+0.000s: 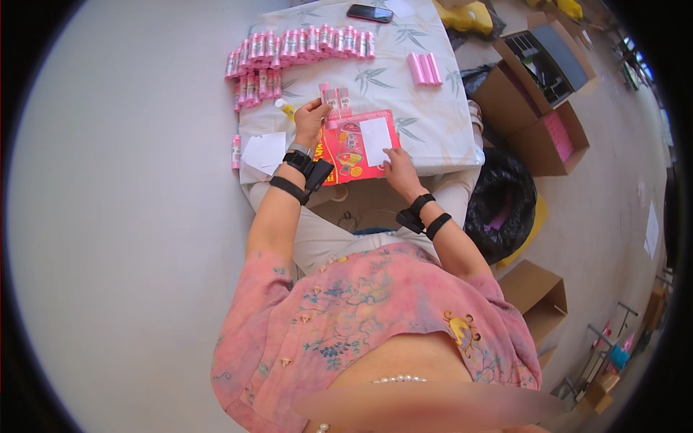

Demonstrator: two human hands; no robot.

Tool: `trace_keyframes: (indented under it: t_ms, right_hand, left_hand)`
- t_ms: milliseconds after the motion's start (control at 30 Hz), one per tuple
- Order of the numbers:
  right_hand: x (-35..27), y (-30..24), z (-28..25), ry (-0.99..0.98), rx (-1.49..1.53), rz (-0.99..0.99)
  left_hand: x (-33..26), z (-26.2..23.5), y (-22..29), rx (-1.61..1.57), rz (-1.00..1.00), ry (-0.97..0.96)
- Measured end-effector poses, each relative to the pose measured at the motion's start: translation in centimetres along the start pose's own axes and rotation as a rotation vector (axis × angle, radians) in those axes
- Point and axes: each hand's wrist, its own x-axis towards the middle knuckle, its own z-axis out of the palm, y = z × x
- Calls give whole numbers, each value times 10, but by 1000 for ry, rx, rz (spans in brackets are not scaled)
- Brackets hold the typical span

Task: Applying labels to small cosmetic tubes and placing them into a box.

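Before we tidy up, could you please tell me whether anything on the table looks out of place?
One pink roll sits alone at the left edge of the table, apart from the main pile. Near it, the white papers are loosely fanned rather than squared up. I see no spill.

From here I see the right hand (399,172) touching a white paper (375,141) on a red sheet (333,150), the left hand (310,120) at its far left corner. Labelled pink rolls (299,47) crowd the table (437,146) far left; a phone (369,13) lies farther back.
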Motion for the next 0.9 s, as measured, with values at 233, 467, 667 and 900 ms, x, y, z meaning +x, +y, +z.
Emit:
trace_keyframes:
  t_ms: [233,467,667,900]
  right_hand:
    - [56,-137,-67,122,633,63]
    - [52,-214,-113,351,1314,-56]
    - [45,-182,-127,423,1509,-72]
    - [39,-155,-141,362,1575,-123]
  left_hand:
    - [-95,69,95,364,637,123]
    - [-154,127,144,756,1369,249]
    - [-166,153,143,776,1456,116]
    - [-182,169,151,805,1447,56]
